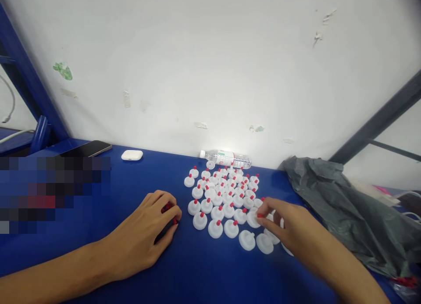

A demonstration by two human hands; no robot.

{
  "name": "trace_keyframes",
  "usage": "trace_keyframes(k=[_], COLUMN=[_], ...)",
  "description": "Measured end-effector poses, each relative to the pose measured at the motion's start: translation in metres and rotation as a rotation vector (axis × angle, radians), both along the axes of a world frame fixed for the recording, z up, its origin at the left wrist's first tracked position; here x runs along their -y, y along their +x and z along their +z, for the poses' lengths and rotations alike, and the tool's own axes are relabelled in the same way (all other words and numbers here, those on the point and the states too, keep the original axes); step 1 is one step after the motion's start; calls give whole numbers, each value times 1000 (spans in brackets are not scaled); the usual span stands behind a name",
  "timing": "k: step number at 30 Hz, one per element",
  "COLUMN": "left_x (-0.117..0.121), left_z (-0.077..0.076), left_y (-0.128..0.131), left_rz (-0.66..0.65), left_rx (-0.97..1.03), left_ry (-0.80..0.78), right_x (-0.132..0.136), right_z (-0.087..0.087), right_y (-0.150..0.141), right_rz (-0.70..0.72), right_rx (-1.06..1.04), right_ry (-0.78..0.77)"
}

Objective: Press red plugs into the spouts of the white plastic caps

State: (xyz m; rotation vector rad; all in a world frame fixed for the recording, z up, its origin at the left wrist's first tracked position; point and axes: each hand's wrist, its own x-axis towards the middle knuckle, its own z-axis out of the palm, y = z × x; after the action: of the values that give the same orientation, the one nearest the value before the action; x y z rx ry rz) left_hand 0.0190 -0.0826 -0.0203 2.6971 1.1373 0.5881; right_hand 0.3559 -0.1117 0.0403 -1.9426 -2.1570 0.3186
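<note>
Several white round caps with red tips (221,194) stand in a cluster on the blue table (138,185). My left hand (148,234) rests on the table left of the cluster, fingers curled over small red pieces. My right hand (289,227) reaches in from the right and pinches a small red tip at a white cap (253,218) on the cluster's near right edge. Two white caps without red tips (255,241) lie just below that hand's fingers.
A clear plastic bottle (226,158) lies against the white wall behind the caps. A white earbud case (132,155) and a dark phone (87,149) sit at the back left. A crumpled grey plastic bag (348,207) covers the table's right side.
</note>
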Motion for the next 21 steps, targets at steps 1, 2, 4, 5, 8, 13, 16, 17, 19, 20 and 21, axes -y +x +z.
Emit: trace_keyframes(k=[1, 2, 4, 5, 8, 13, 16, 17, 19, 20, 21], left_x=[0, 0, 1, 1, 1, 0, 0, 1, 2, 3, 5], left_z=[0, 0, -1, -1, 0, 0, 0, 0, 2, 4, 7], left_y=[0, 0, 1, 1, 1, 2, 3, 3, 3, 4, 4], left_rz=[-4, -5, 2, 10, 16, 27, 23, 16, 8, 4, -13], left_rx=[0, 3, 14, 18, 13, 13, 15, 17, 53, 86, 119], left_ry=[0, 3, 11, 17, 20, 15, 27, 36, 76, 107, 143], right_x=[3, 6, 11, 13, 14, 16, 18, 18, 19, 20, 20], right_z=[3, 7, 12, 14, 17, 13, 12, 12, 11, 11, 10], right_y=[-2, -4, -9, -13, -25, -44, -52, -55, -62, -67, -72], right_rz=[7, 15, 44, 58, 100, 206, 219, 223, 231, 237, 247], right_rx=[-42, -90, -178, -204, -201, -166, -187, -199, -221, -226, -223], right_ry=[45, 83, 119, 123, 128, 119, 91, 81, 65, 63, 58])
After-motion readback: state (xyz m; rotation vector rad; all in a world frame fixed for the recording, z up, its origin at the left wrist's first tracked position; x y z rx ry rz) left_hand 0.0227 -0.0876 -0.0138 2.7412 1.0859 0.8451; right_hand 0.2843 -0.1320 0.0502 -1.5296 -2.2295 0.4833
